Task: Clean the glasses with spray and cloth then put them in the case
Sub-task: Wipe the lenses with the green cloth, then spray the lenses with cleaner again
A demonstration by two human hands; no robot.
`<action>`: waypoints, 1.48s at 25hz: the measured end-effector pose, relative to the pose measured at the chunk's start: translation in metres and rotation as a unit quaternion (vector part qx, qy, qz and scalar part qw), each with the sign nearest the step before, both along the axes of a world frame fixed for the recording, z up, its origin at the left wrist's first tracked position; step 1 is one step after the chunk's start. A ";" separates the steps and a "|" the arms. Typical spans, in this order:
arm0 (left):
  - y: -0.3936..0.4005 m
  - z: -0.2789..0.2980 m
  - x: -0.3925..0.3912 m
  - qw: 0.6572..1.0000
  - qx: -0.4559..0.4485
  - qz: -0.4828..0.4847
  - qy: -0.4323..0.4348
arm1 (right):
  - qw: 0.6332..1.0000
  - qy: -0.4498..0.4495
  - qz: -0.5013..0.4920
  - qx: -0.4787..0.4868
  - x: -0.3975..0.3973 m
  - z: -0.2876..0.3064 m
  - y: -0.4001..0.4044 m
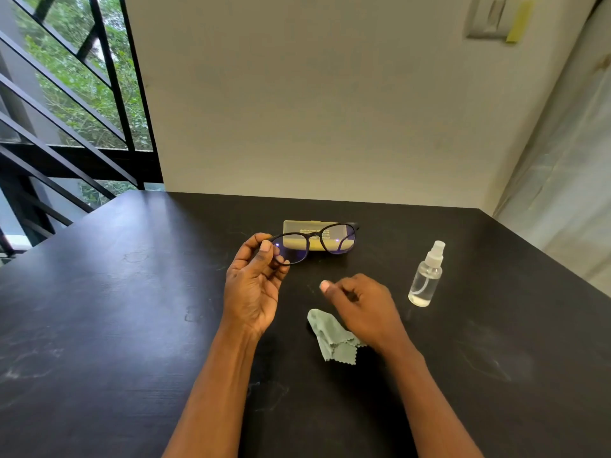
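The left hand (253,285) pinched the glasses (314,241) by the outer end of one lens rim, thumb on the near side and fingers behind, holding them up off the table (99,309). The right hand (362,305) hung loosely curled and empty above the cloth (334,335), at about four o'clock from the glasses.

The case (299,234), a pale yellow box, lay shut at twelve o'clock from the hands, directly behind the raised lenses. It looked rigid and light, easy to take by its long edges.

The spray bottle (425,276) stood upright at three o'clock from the right hand, well apart from the case. It was clear, smooth plastic, probably slippery if wet, and best gripped round the body.

The cloth lay crumpled on the table, soft and limp; it would likely bunch wherever it was pinched.

The glasses seemed light, thin-framed and fragile. Holding the rim or hinge end would keep fingers off the lenses.

The temple arms were hard to make out against the dark table, the case's printing was unreadable, and the right wrist covered part of the cloth.
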State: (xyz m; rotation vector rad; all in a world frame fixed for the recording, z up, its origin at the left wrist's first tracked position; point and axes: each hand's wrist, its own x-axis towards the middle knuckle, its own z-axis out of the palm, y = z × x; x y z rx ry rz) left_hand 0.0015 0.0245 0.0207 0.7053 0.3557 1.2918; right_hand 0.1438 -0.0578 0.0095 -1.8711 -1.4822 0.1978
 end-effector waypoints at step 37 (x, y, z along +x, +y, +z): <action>-0.025 -0.011 0.007 0.842 0.334 0.179 0.384 | 0.834 0.520 -0.008 0.185 -0.001 0.046 0.001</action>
